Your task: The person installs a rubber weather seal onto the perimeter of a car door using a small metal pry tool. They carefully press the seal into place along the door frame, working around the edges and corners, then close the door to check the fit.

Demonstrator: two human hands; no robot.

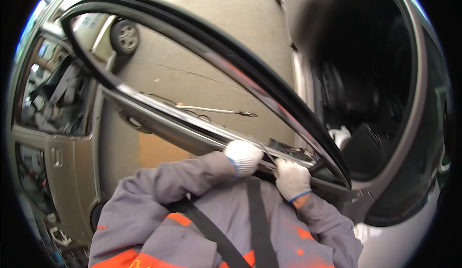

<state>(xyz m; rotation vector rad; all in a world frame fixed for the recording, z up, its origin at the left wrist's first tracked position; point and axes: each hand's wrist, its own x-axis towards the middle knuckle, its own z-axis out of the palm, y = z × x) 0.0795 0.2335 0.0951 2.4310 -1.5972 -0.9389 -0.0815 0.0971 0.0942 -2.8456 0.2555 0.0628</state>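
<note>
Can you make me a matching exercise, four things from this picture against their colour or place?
Things:
1. gloves
2. window frame
3. wheel
4. sleeves

Descriptions:
A. grey with orange patches
B. top left, seen through the window opening
C. white with blue cuffs
D. black, curving over the door

Pairs: 1-C, 2-D, 3-B, 4-A

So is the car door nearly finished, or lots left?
Looks midway. The window opening of the open car door shows no glass, though that is hard to tell. Left hand and right hand, both gloved, grip the door's top edge. How much remains cannot be seen.
</note>
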